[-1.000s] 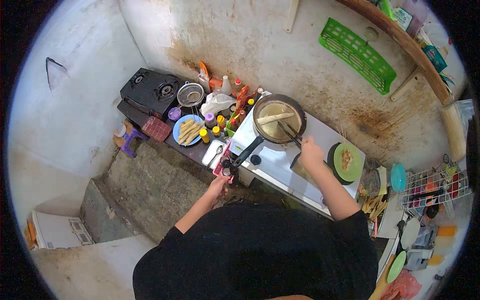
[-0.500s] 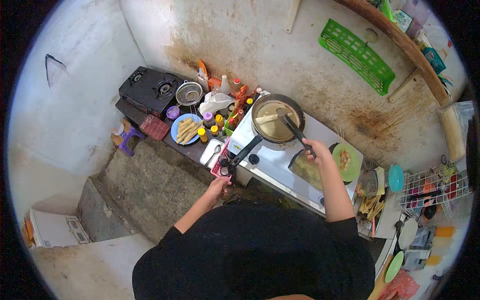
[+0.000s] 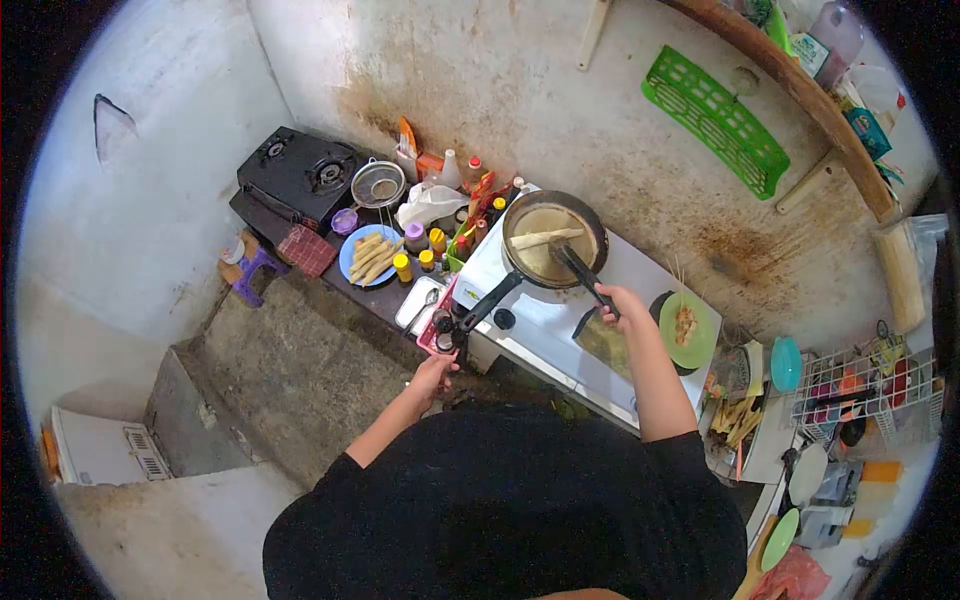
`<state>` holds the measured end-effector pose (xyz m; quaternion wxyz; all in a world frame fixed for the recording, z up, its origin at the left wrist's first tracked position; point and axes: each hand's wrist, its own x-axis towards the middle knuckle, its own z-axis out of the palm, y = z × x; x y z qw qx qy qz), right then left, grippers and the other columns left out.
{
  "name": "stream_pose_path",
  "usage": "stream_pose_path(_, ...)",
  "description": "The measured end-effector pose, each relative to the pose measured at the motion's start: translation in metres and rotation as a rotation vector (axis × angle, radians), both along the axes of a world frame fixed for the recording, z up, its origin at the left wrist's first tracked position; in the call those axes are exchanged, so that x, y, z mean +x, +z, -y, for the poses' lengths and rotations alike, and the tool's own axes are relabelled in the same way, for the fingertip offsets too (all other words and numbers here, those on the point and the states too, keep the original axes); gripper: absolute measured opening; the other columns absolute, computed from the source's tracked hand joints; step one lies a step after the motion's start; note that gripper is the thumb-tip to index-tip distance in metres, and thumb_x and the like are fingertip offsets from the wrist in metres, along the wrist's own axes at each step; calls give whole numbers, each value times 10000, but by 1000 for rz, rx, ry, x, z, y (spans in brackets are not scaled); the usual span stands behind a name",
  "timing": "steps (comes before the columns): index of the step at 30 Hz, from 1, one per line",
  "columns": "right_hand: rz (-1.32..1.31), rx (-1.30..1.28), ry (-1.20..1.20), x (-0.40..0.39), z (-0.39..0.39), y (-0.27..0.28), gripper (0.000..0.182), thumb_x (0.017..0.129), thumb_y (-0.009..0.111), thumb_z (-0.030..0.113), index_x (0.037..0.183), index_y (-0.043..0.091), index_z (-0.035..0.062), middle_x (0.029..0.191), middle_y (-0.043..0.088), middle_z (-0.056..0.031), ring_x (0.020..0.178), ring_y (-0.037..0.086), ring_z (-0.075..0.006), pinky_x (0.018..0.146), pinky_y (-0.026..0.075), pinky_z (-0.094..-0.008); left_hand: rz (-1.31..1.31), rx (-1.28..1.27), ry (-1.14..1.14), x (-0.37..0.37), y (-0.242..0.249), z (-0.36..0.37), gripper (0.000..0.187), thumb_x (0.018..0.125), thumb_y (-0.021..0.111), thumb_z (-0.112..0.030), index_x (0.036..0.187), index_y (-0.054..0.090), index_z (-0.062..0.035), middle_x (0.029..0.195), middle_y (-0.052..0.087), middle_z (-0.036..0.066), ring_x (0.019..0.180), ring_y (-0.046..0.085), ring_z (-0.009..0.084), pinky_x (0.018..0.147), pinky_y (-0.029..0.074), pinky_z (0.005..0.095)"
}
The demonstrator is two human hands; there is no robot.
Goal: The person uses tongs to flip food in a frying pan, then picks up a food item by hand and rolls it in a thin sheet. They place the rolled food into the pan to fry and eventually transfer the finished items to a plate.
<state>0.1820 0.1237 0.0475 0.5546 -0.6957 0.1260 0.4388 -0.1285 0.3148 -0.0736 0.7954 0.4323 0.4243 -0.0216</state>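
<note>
— Overhead, at a cramped kitchen counter: how far along?

— Partway, by the look of it. One pale, log-shaped roll [image 3: 546, 238] lay in oil inside the round black frying pan [image 3: 553, 240] on the white stove top [image 3: 560, 312], seemingly not yet browned. More uncooked rolls waited on the blue round plate [image 3: 372, 257] to the left, well apart from the pan. Something already fried sat on the green round plate [image 3: 686, 329] to the right. So some frying finished, more left.

— And the right hand?

— Right hand [image 3: 618, 303] closed around the handles of long black tongs [image 3: 578, 270], fingers curled tight, tips of the tongs reaching into the pan just beside the roll. Touching it or not, too small to tell.

— The left?

— Left hand [image 3: 436, 372] down at the counter's front edge, below the pan's long black handle [image 3: 488, 304] and near a small dark bottle [image 3: 445, 333]. Fingers loosely bent; gripping anything or not, impossible to say.
</note>
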Motion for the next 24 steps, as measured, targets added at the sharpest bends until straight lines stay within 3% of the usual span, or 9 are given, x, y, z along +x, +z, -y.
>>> stream_pose_path(13,-34,103,-62,-8,14,2,198,768,578,181,794,449,34,617,465,-56,397,357,-67,296,232,-175,8,17,-7,2,0,0,202,799,520,-256,922,486,-100,762,531,-6,467,430,73,430,363,224)
stream_pose_path(19,-42,93,-92,-2,11,8,192,767,581,185,788,450,46,616,469,-56,397,365,-68,298,240,-173,-16,31,-61,9,21,-1,218,812,500,-273,942,479,-99,837,528,-1,483,439,67,442,378,225)
stream_pose_path(24,-40,73,-47,-7,10,10,209,762,589,210,765,441,63,593,421,-26,407,339,-76,313,237,-194,10,25,-57,6,10,-1,228,815,488,-281,965,483,-110,858,528,-9,506,445,63,459,389,222)
